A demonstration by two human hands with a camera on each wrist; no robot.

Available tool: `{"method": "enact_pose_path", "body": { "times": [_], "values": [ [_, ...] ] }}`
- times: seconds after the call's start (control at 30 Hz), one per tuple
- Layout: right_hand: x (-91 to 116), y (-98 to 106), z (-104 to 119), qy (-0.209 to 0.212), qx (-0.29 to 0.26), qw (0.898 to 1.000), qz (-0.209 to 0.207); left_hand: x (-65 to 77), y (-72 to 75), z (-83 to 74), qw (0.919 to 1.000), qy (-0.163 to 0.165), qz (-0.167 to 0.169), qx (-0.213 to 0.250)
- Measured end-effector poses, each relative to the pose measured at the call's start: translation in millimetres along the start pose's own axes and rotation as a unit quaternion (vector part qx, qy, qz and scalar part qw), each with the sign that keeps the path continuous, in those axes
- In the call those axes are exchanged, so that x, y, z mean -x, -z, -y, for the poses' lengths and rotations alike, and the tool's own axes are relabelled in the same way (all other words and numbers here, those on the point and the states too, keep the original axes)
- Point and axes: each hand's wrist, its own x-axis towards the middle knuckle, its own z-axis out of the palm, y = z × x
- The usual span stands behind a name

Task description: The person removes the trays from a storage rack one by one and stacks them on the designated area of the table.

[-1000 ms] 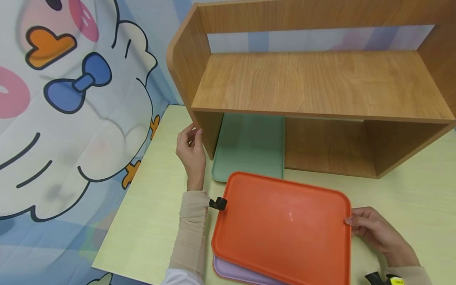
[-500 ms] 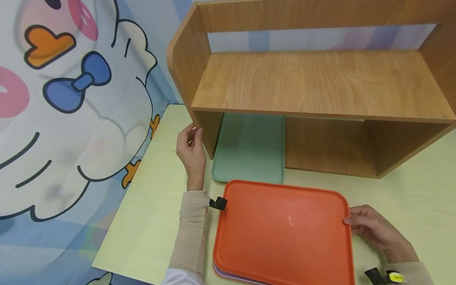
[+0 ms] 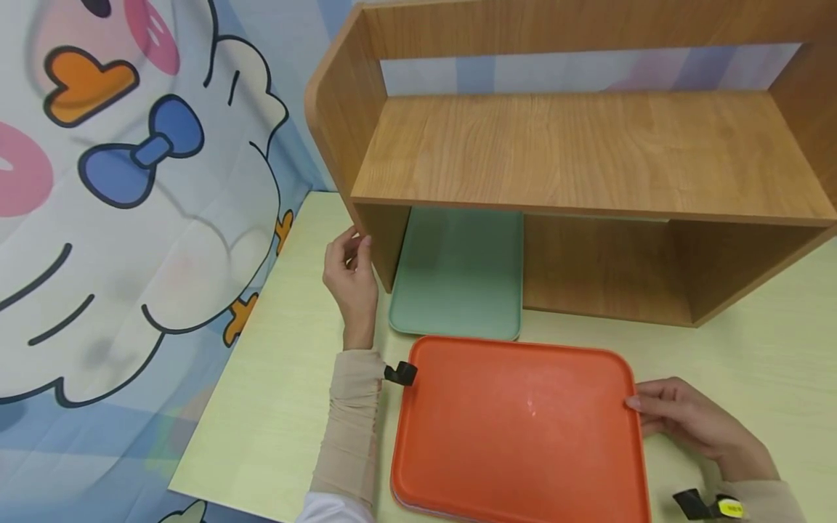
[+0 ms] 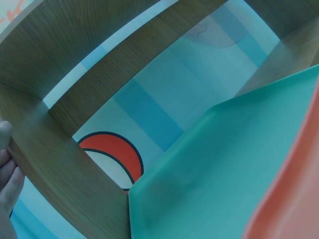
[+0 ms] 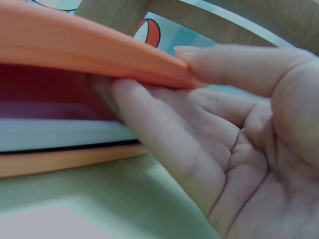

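Observation:
In the head view my right hand pinches the right rim of an orange tray, thumb on top and fingers below. The right wrist view shows this tray's rim raised above a pale tray edge and an orange edge beneath. My left hand holds the front edge of the left side panel of a wooden desktop shelf. A green tray lies in the shelf's lower left, its front part sticking out. The orange tray's back rim is close to it.
The lower right of the shelf shows its bare wooden floor. A pale yellow-green table bears everything. Along the left hangs a cartoon-printed cloth. Black straps are on both wrists.
The orange tray has turned and shifted toward me, lining up over the pale purple tray, which is now almost covered. My right hand moved slightly with it; my left hand stayed put.

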Motion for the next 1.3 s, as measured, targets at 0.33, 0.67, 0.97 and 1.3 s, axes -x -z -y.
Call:
{"method": "enact_pose_path", "body": {
  "times": [0.33,0.67,0.97,1.3],
  "values": [
    [3,-18,18,-0.108,0.171,0.968,-0.149,0.4,0.5,-0.5,1.0000,0.000,0.000,0.003],
    [-2,-34,27,-0.187,0.315,0.901,-0.231,0.1,-0.7,-0.6,0.9999,-0.009,0.000,0.010],
    [-3,-31,24,-0.202,0.341,0.892,-0.219,0.3,-0.9,0.6,0.9999,-0.011,-0.002,0.008],
    [-6,-28,32,-0.199,0.390,0.866,-0.239,-2.6,-3.4,21.4,1.0000,-0.003,0.001,0.000]
  ]
}}
